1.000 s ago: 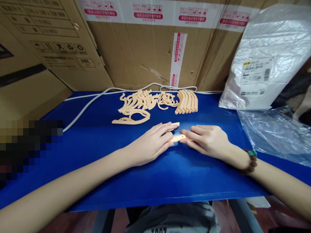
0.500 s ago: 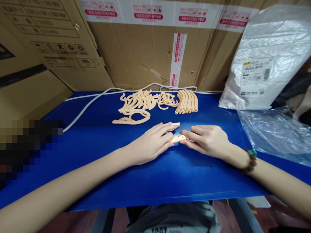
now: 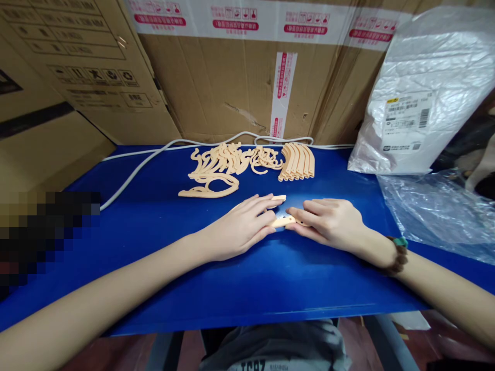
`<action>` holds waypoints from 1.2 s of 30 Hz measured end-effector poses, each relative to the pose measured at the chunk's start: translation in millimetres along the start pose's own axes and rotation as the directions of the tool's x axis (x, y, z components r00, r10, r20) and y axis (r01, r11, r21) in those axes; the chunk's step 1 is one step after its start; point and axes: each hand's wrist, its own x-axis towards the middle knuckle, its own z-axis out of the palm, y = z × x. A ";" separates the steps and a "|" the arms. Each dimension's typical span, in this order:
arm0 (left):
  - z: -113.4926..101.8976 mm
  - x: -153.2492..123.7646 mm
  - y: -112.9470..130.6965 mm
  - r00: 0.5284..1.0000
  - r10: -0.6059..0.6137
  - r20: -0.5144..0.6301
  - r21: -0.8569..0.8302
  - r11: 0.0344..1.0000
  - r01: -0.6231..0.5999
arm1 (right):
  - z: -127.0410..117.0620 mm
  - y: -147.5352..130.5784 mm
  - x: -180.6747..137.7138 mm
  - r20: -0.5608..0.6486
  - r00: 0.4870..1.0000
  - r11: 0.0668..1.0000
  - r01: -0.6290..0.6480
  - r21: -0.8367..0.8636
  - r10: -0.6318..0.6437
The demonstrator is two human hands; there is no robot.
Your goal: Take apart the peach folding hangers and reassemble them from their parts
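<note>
My left hand is closed on a beige plastic hanger arm, whose holed end sticks out past the thumb toward the right. Under the fingertips of that hand shows the end of another beige hanger piece. My right hand pinches a second hanger arm, mostly covered by the fingers. The two arms' ends meet or nearly meet between my hands, low over the blue table; whether they are joined I cannot tell.
Behind my hands lie a pile of hanger arms, loose hooks, a neat row of curved arms and a folded hanger. A white cable crosses the blue table. Cardboard boxes and a plastic bag border it.
Almost nothing differs. The fingers of my right hand have shifted very slightly on the hanger arm, and both hands keep their places.
</note>
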 end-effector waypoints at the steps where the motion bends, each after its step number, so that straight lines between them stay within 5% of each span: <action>1: -0.3 0.2 0.0 1.000 0.001 0.005 0.002 1.000 -0.001 | 0.0 0.2 -0.1 0.008 1.000 1.000 -0.002 0.005 0.002; 26: -1.9 1.0 0.3 1.000 -0.006 -0.007 -0.043 0.999 0.005 | -0.8 0.1 0.2 0.003 1.000 0.999 0.014 0.030 -0.014; 36: -4.5 1.1 4.9 0.999 0.030 0.016 -0.071 0.997 -0.028 | 4.5 5.1 -0.8 0.117 0.993 0.973 -0.006 0.231 -0.022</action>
